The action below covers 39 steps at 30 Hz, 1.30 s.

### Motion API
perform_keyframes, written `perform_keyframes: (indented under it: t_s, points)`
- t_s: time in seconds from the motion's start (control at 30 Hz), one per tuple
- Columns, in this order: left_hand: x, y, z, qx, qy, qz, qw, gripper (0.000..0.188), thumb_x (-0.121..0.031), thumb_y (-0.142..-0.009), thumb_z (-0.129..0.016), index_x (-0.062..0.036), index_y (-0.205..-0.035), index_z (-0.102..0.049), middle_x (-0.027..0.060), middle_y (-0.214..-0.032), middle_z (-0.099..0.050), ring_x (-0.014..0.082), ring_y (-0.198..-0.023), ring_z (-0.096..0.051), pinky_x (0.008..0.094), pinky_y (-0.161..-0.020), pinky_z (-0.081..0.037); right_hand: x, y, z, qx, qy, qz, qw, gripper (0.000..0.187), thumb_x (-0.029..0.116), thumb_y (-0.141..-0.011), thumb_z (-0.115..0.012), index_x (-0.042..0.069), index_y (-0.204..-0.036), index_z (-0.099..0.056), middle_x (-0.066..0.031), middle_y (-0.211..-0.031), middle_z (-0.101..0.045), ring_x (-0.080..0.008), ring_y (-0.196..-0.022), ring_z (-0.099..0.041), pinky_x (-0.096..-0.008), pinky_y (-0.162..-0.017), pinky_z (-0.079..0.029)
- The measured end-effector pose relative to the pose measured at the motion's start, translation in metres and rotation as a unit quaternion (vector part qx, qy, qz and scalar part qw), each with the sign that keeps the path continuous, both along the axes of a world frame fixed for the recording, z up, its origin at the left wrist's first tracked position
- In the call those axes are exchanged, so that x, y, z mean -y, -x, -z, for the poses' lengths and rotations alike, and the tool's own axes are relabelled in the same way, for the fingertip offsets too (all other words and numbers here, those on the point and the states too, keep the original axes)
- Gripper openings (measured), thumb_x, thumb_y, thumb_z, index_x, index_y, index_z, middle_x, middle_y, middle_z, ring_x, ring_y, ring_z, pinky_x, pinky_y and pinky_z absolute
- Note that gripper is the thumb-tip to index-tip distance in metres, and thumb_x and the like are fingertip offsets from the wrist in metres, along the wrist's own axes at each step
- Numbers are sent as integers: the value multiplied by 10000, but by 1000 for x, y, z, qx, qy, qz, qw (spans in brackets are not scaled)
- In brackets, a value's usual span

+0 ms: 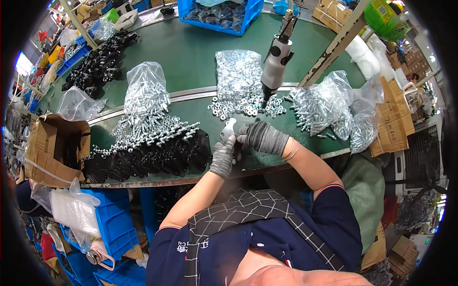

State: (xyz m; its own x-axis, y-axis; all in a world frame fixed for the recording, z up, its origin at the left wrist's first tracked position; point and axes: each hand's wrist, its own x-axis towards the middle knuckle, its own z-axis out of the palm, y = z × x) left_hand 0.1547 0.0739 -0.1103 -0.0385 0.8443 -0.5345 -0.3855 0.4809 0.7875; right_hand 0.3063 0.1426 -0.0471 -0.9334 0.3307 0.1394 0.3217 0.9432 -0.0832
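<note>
The small, flat, silver metal plate [229,127] was, in the head view, pinched in the grey-gloved left hand [222,157] above the green worktop [191,106], its lower end hidden by fingers. The grey-gloved right hand [262,137] was curled beside it; whether it grasped anything could not be told. Silver metal nuts [224,108] lay beyond, a blue plastic crate [253,16] farther back; dark writing marked the brown cardboard box [45,159] at left.

Left hand [222,159]: fingers mostly hidden; right hand [263,138]: grip unclear; blue bin [253,18] cut by top edge
</note>
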Motion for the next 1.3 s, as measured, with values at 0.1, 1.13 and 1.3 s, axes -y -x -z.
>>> perform_keyframes:
  t_s: [0.1,1.13,1.3]
  points:
    - [0,0,6,17,-10,4,1000,274,-315,-873,-539,-47,-814,-539,42,-593,-556,132,-369,-474,222,-290,-301,1,-2,6,-23,3,-3,1000,231,104,-778,-500,114,-991,-587,-77,-818,-555,-256,-710,-582,-351,-576,-467]
    - [-1,-1,0,28,21,-27,999,240,-264,-906,-477,-43,-859,-558,53,-659,-604,143,-339,-469,230,-260,-306,3,12,10,20,11,34,999,190,242,-809,-542,57,-849,-528,-113,-798,-565,-285,-743,-588,-374,-601,-464]
    - [0,2,9,84,-36,6,996,250,-271,-910,-468,-44,-861,-561,67,-678,-617,131,-363,-472,219,-278,-315,-9,5,3,-23,105,117,987,280,299,-794,-588,50,-906,-523,-132,-855,-585,-281,-782,-598,-362,-611,-472]
